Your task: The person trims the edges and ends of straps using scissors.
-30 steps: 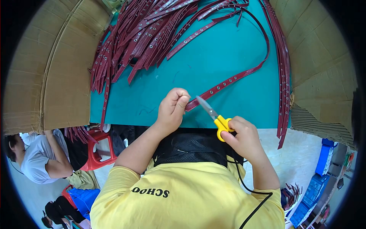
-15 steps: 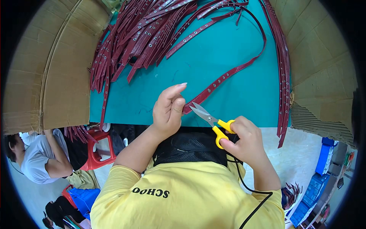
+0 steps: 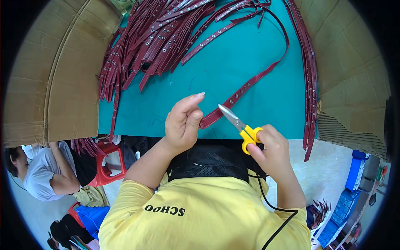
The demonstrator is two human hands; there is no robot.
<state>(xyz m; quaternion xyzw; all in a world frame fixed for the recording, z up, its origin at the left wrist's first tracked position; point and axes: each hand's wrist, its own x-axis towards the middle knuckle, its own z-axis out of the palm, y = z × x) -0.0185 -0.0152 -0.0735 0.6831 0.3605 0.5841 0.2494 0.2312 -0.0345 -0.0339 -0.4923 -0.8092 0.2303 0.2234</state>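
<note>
"Where was the dark red strap with metal eyelets [image 3: 213,117]?"

"Its near end was at the left hand [image 3: 182,125], and the rest curved away over the teal tabletop [image 3: 266,110] towards the far side."

"How did that hand stand?"

"Its thumb was clamped against the curled fingers on the strap's end, with the index finger raised. I couldn't tell exactly how the end sat, as the hand hid it."

"And the right hand [image 3: 271,152]?"

"Closed around the yellow-handled metal scissors [image 3: 238,122], the thumb at 1 loop and fingers at the other. The 2 blades were together, their tips pointing up and left, just beside the strap."

"What lay about them?"

"A large heap of dark red eyelet straps [image 3: 154,48] spread over the far left of the tabletop. A long bundle of similar straps [image 3: 308,87] ran down the right side, its ends hanging past the near edge."

"And at the sides?"

"1 brown cardboard panel [image 3: 75,83] stood on the left, and a creased brown cardboard wall [image 3: 346,58] on the right. Beyond the left panel, a co-worker in a pale shirt [image 3: 46,179] was near a red plastic stool [image 3: 104,177]."
</note>
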